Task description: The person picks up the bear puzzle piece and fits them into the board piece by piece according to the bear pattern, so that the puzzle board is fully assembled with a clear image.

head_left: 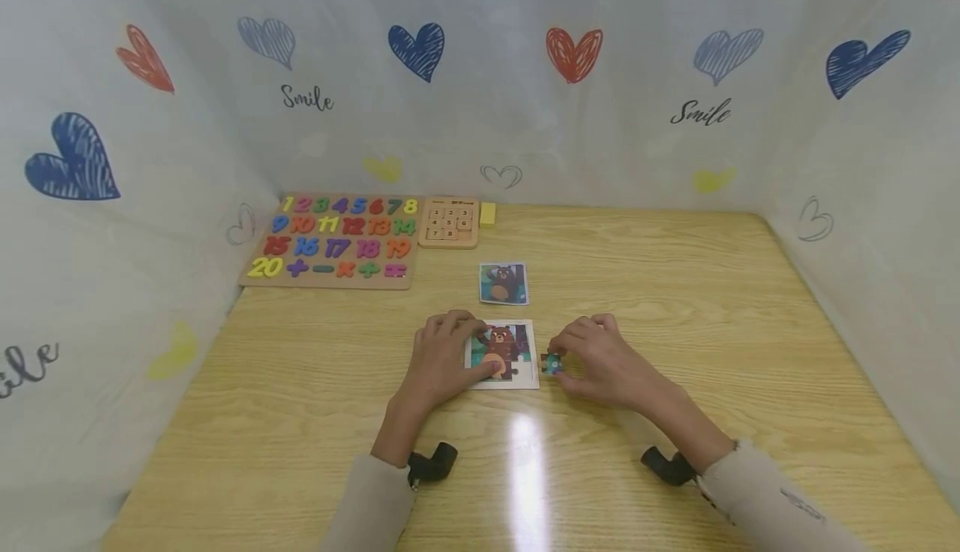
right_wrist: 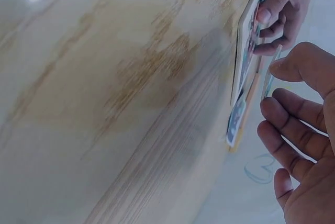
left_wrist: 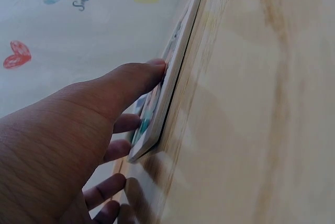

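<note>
A small jigsaw puzzle with a brown bear (head_left: 501, 342) lies in a white-rimmed tray (head_left: 528, 378) on the table. White gaps show at its lower right. My left hand (head_left: 438, 358) rests at the tray's left side, its thumb (left_wrist: 133, 77) laid on the puzzle's face and its fingers spread toward the far left corner. Just right of the tray, my right hand (head_left: 606, 366) pinches a teal and dark jigsaw piece (head_left: 553, 363) between thumb and fingers. In the right wrist view that piece (right_wrist: 268, 84) is seen edge-on, apart from the tray.
Beyond the tray lies a bear picture card (head_left: 504, 283). A number board (head_left: 337, 239) with colored numerals, a wooden number slide puzzle (head_left: 448, 223) and a yellow block (head_left: 487, 213) stand along the back left. White curtains (head_left: 495, 118) enclose the table (head_left: 675, 277).
</note>
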The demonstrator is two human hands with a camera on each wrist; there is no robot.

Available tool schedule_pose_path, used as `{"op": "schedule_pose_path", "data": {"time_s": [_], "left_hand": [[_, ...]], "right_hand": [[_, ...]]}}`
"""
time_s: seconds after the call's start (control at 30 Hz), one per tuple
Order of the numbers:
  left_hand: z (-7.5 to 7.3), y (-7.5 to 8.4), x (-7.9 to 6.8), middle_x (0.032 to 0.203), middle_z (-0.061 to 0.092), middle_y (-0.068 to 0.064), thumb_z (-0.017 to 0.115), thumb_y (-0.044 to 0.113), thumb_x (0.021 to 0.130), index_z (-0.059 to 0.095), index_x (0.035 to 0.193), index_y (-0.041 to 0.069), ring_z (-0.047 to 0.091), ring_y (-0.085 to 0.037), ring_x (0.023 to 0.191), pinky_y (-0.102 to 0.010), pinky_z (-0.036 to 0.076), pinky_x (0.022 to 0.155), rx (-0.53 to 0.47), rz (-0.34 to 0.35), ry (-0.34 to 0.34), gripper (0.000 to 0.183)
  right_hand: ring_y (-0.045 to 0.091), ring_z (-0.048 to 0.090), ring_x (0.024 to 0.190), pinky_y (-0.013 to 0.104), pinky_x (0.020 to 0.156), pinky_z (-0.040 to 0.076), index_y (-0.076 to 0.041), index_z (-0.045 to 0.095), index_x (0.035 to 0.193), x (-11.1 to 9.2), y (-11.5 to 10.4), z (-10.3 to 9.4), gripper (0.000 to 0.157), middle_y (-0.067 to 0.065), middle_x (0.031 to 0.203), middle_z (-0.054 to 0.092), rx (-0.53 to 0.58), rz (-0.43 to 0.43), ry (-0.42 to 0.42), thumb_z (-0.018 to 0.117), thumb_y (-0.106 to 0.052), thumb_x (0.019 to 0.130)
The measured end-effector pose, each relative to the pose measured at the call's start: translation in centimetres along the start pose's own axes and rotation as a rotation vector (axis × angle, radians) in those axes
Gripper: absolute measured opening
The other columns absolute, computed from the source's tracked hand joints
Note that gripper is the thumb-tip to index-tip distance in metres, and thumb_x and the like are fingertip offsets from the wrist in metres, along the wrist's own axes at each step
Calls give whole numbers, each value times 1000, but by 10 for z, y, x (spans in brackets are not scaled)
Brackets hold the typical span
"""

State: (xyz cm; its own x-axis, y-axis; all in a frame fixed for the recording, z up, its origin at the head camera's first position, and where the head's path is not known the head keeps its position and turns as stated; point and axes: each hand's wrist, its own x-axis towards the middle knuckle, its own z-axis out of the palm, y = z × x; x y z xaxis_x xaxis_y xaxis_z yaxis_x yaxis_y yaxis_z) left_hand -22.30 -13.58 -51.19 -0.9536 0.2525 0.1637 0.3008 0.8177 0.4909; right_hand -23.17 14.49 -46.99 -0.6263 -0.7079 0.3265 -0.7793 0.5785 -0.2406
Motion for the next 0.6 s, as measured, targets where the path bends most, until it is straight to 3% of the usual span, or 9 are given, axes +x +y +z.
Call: {"op": "schedule_pose_path", "data": {"time_s": [0.6], "left_hand": [[0,0,0,136,51,-3,74,60,82,65,128,23,40,-32,128,-58,31,103,17,-5,-4,60]], "right_hand": [[20,59,99,48,92,36,-11,73,102,19,-12,8,28,-1,99,69,-28,-28,-50,80,-22,78]]}}
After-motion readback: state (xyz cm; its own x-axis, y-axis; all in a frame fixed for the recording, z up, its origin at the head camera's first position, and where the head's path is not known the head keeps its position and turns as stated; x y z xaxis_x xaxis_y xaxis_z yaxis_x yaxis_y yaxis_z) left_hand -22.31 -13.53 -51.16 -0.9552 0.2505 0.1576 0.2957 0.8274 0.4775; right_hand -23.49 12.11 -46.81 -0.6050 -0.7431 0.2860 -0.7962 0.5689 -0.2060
